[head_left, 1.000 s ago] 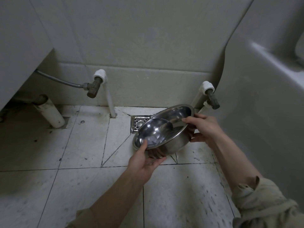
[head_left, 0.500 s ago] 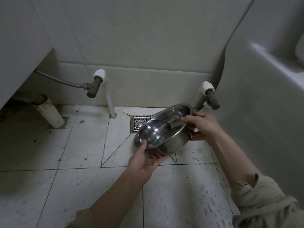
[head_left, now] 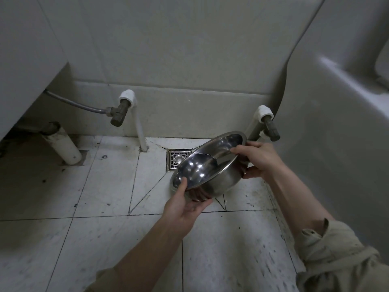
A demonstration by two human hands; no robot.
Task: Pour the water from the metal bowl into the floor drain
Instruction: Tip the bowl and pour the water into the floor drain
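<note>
Metal bowl (head_left: 207, 165) tilted, betw. left hand (head_left: 185, 207) & right hand (head_left: 257, 161); water unclear.

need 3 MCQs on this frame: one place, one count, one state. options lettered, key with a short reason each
1. Where is the floor drain relative to the metal bowl?
A. Behind the bowl's lower left rim, partly covered by it
B. Right of the bowl, against the tub
C. Under the person's sleeve

2. How many angle valves on white pipe fittings show along the wall?
A. One
B. Two
C. Four

3. How is the bowl held?
A. Flat on the floor, untouched
B. Upside down in one hand
C. Tilted, low side left, in both hands

Key:
1 A: the grate shows just past the bowl's left rim, and its right part is hidden by the bowl.
2 B: the left valve and the right valve.
3 C: the left hand supports the low side, the right hand grips the raised rim.
</note>
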